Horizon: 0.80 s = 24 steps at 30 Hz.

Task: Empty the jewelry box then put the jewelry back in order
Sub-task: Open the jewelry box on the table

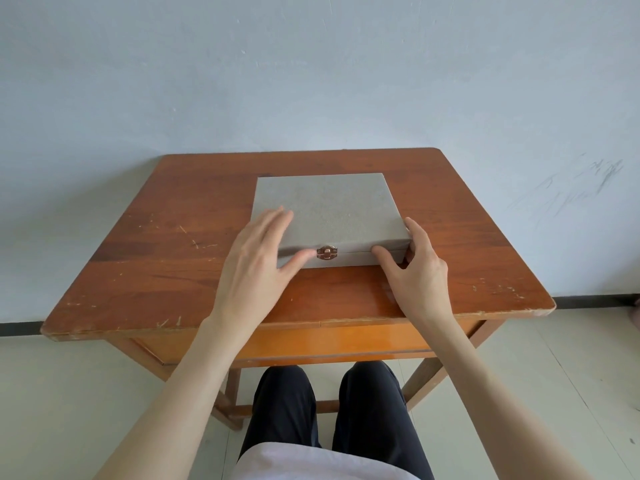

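Jewelry box [329, 209] is sitting shut on the wooden counter [166, 244] in front of me, a flat grey fabric-covered case lying near the middle, its front edge facing me; no brand, label or writing is showing on its lid or front wall; a small rose-gold clasp [326, 253] is sitting at the centre of the front, and it is looking fastened across the seam.

I am laying my left hand [254, 258] over the near left corner of the box, fingers straight and spread on the lid, thumb touching the front wall just left of the clasp; I am bracing my right hand [417, 268] against the near right corner, thumb pressing the front wall and fingers reaching round the right side, loosely extended rather than clenched.

Scratches are marking the counter along its left and near edges; a pale wall [311, 71] is standing right behind it, scuffed with dark marks at the right; my dark trousers [367, 410] are showing below the counter, over a pale tiled floor [69, 393].

My left hand is covering the box's near left corner; whatever jewelry is inside is hidden under the closed lid.
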Tool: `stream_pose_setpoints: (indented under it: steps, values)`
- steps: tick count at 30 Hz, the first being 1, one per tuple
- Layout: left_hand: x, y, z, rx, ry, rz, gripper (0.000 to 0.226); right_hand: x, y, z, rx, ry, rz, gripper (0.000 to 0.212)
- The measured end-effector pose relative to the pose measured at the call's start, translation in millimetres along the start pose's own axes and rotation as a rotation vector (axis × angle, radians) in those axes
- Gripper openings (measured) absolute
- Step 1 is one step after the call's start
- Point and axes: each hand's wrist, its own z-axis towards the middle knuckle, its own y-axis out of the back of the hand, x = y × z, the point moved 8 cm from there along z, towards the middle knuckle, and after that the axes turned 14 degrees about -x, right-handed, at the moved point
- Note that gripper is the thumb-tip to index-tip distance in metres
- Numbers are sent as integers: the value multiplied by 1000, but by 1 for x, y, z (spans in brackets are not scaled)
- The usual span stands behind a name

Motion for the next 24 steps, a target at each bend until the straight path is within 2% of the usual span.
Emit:
stream_pose_setpoints:
  steps: [2, 4, 6, 8, 14, 22, 24]
  values:
    - [20, 4, -3, 25, 211, -26, 76, 0, 2, 1, -30, 15, 1, 56]
    - [35, 7, -9, 26, 389, -91, 72, 0, 3, 2, -45, 8, 18, 52]
    - [40, 8, -14, 17, 463, -148, 59, 0, 6, 2, -55, -9, 44, 51]
    - [42, 11, -15, -23, 513, -194, 55, 1, 7, 2, -57, -22, 95, 50]
    - [40, 20, 1, -143, 583, -331, 52, 13, 10, 19, -90, -53, 272, 47]
    - [35, 32, 67, -258, 510, -451, 17, 52, -4, 76, -73, 38, 346, 28]
    - [47, 20, 82, -243, 555, -511, 17, 57, -14, 94, -52, 44, 373, 33]
